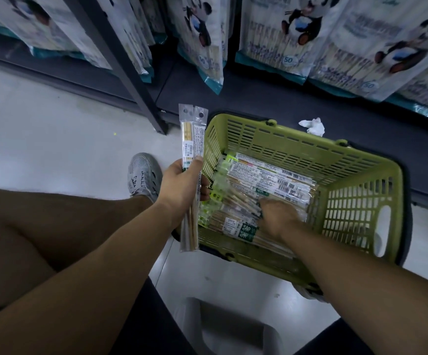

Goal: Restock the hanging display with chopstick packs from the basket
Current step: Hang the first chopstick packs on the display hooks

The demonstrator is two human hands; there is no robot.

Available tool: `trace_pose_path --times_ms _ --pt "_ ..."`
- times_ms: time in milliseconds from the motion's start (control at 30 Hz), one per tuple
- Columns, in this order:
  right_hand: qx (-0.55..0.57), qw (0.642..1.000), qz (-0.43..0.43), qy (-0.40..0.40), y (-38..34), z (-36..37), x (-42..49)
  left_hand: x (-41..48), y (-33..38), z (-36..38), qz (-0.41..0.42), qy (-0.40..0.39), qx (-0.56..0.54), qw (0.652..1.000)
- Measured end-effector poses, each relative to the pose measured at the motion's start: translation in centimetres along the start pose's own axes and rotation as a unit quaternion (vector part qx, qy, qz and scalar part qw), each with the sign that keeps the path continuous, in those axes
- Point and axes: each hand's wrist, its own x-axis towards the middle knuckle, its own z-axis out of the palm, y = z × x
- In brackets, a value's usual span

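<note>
L hand [182, 187]: packs [192, 139]; R hand [279, 217]: in basket [297, 147].

A shop aisle: rows of identical panda-printed packs [292, 34] hang on a dark metal rack [117, 60], and a green shopping basket [356, 208] of barcoded chopstick packs [266, 175] stands below them, by the pale floor [41, 124].

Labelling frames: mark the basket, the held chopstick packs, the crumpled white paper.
basket [284, 145]: head view, far wall.
held chopstick packs [198, 142]: head view, printed label.
crumpled white paper [312, 126]: head view, centre.
</note>
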Motion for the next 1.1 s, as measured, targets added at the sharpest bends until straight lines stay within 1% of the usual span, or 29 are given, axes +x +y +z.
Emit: trace_pose_path --times_ms 100,167,233,300,367,400,467,500,567,667,700,767,833,867,900,967,1033,1100 --pt "0.051 0.998 -0.006 -0.021 0.7 -1.1 -0.6 -0.2 0.1 0.0 0.002 -0.006 0.017 1.0" --pt "0.152 0.988 -0.01 -0.019 1.1 -2.5 -1.2 -0.2 0.0 0.1 0.004 -0.007 0.031 0.999" --pt "0.266 0.964 -0.003 0.013 0.9 -4.2 -1.9 -0.2 -0.1 0.4 0.005 -0.005 0.044 0.999" --pt "0.328 0.943 0.014 0.058 0.2 -6.2 -2.9 -0.2 -0.4 1.1 -0.007 -0.008 0.034 0.999" --pt "0.364 0.927 0.017 0.089 -1.4 -8.1 -4.0 -0.4 -0.6 1.8 -0.026 -0.017 0.013 0.999" --pt "0.377 0.92 0.013 0.106 -2.4 -9.0 -4.6 -0.6 -0.6 2.2 -0.036 -0.034 0.003 0.999" --pt "0.386 0.91 -0.008 0.15 -4.3 -10.2 -5.8 -1.2 -0.6 3.2 -0.049 -0.102 -0.046 0.992" --pt "0.379 0.911 -0.027 0.161 -5.3 -10.6 -6.5 -1.5 -0.5 3.6 -0.054 -0.133 -0.078 0.987" --pt "0.351 0.921 -0.072 0.155 -7.0 -11.0 -7.6 -1.9 -0.3 4.3 -0.061 -0.156 -0.126 0.978" --pt "0.309 0.941 -0.084 0.109 -8.0 -11.0 -7.9 -1.7 -0.3 4.3 -0.064 -0.148 -0.144 0.976" --pt "0.32 0.938 -0.088 0.1 -8.1 -11.1 -7.9 -1.6 -0.4 4.1 -0.069 -0.14 -0.15 0.976" --pt "0.393 0.908 -0.093 0.109 -7.9 -11.3 -7.7 -1.3 -0.4 3.5 -0.068 -0.101 -0.126 0.985" --pt "0.46 0.873 -0.068 0.147 -6.9 -11.3 -6.7 -1.0 -0.2 3.0 -0.041 -0.047 -0.061 0.996" --pt "0.458 0.872 -0.054 0.163 -6.1 -11.2 -6.1 -0.7 -0.1 2.7 -0.024 -0.032 -0.045 0.998" --pt "0.431 0.884 -0.045 0.172 -5.2 -10.9 -5.3 -0.5 0.1 2.5 -0.015 -0.025 -0.045 0.999" --pt "0.342 0.927 -0.024 0.15 -2.8 -9.7 -3.2 -0.2 0.6 2.0 -0.009 -0.02 -0.055 0.998" --pt "0.239 0.967 0.009 0.089 -0.4 -7.8 -1.1 0.1 1.0 1.4 0.01 -0.032 -0.036 0.999" --pt "0.155 0.987 0.031 0.022 1.3 -5.8 0.3 0.5 0.8 0.7 0.027 -0.049 0.011 0.998"
